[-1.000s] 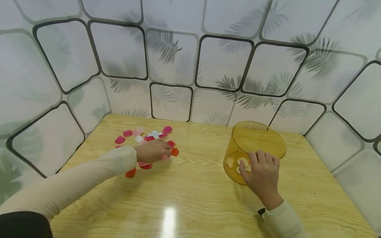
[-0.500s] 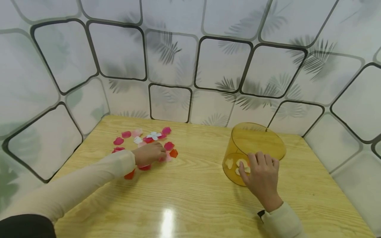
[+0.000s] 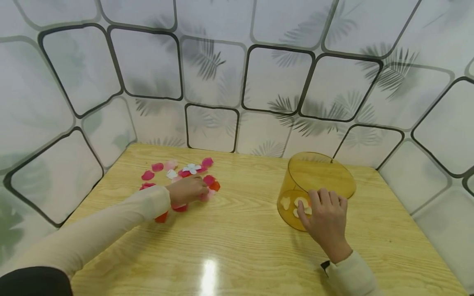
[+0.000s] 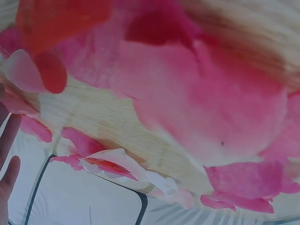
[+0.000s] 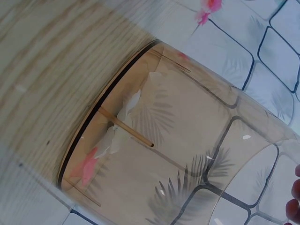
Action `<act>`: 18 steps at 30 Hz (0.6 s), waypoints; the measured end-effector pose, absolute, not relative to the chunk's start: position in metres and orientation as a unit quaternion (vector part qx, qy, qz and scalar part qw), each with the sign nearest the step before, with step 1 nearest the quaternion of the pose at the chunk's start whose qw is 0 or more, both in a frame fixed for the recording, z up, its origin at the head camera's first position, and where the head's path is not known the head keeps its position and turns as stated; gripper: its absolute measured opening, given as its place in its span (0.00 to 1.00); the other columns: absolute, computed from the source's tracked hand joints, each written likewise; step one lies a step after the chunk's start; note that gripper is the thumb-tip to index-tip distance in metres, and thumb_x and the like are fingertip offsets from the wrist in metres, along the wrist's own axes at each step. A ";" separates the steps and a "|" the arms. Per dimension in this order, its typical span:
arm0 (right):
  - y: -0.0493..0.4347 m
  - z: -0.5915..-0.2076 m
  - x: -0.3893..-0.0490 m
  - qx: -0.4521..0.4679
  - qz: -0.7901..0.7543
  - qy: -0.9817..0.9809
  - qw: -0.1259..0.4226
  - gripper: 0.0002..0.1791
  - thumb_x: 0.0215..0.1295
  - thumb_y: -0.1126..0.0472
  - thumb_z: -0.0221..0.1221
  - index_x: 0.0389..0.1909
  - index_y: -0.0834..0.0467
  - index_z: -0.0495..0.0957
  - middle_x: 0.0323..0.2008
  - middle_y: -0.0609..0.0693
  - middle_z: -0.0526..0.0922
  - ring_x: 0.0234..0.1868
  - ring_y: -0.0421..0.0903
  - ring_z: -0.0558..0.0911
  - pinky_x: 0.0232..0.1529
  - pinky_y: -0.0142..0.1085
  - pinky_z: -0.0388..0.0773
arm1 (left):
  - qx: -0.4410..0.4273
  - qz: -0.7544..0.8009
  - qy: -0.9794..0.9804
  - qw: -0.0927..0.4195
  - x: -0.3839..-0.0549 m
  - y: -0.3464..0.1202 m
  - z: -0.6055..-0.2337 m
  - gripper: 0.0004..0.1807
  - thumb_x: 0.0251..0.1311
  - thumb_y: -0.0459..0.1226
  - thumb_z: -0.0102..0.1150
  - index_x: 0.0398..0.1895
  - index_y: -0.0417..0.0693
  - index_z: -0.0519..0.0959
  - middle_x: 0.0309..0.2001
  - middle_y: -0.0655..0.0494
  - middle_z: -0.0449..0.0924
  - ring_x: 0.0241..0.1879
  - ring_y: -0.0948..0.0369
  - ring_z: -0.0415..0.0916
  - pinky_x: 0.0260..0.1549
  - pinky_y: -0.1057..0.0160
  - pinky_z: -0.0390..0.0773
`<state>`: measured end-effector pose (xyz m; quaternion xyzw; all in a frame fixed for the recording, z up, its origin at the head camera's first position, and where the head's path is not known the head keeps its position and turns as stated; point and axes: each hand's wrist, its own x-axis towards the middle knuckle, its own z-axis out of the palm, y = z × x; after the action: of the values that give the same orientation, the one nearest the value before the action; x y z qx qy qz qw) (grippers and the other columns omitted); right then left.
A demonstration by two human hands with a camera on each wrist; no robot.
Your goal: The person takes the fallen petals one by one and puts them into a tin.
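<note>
My left hand (image 3: 188, 190) reaches down among artificial petals at the left of the table, its fingertips at a pale pink petal (image 3: 208, 195). In the left wrist view its fingers (image 4: 8, 140) are apart, and a large pink petal (image 4: 201, 103) fills the middle. Crimson petals (image 3: 148, 175) and a white four-petalled flower piece (image 3: 191, 168) lie around the hand. My right hand (image 3: 327, 222) holds the near rim of a clear amber cylindrical container (image 3: 291, 181). Several pale petals (image 3: 285, 202) and a pink petal (image 5: 88, 168) lie in it.
The light wooden table (image 3: 237, 230) carries both the petals and the container. Behind it, a pale curtain (image 3: 212, 74) with leaf and rounded-square prints hangs close to the back edge. An orange-red petal (image 3: 161, 217) lies nearest the front.
The left hand shifts slightly among the petals. Red, orange and pale pink petals by its fingertips have moved a little closer together. The right hand stays on the container rim.
</note>
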<state>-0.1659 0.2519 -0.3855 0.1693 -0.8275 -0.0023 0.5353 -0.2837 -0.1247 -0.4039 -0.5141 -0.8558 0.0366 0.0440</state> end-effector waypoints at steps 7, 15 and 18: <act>0.252 -0.386 -0.166 0.168 -0.002 -0.829 0.533 0.19 0.60 0.49 0.50 0.26 0.64 0.72 0.23 0.59 0.71 0.22 0.57 0.67 0.29 0.51 0.62 | -0.524 0.022 -0.850 0.043 -0.282 -0.120 -0.399 0.06 0.56 0.36 0.63 0.27 0.50 0.75 0.22 0.61 0.77 0.25 0.63 0.69 0.46 0.60 0.73; 0.252 -0.387 -0.166 0.165 -0.003 -0.829 0.534 0.20 0.61 0.49 0.49 0.26 0.64 0.71 0.23 0.59 0.71 0.23 0.58 0.68 0.29 0.51 0.61 | -0.554 -0.002 -0.828 0.087 -0.282 -0.118 -0.390 0.06 0.56 0.33 0.63 0.28 0.48 0.74 0.26 0.60 0.79 0.29 0.62 0.74 0.43 0.60 0.75; 0.252 -0.387 -0.166 0.165 -0.001 -0.829 0.534 0.19 0.60 0.49 0.50 0.26 0.64 0.71 0.23 0.59 0.71 0.23 0.58 0.68 0.29 0.51 0.61 | -0.565 -0.008 -0.817 0.118 -0.283 -0.117 -0.388 0.07 0.56 0.33 0.63 0.28 0.49 0.74 0.25 0.61 0.78 0.28 0.63 0.74 0.43 0.60 0.75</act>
<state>-0.1663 0.2518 -0.3866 0.1654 -0.8293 -0.0010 0.5337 -0.2831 -0.1171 -0.3877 -0.5646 -0.8168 -0.0084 0.1182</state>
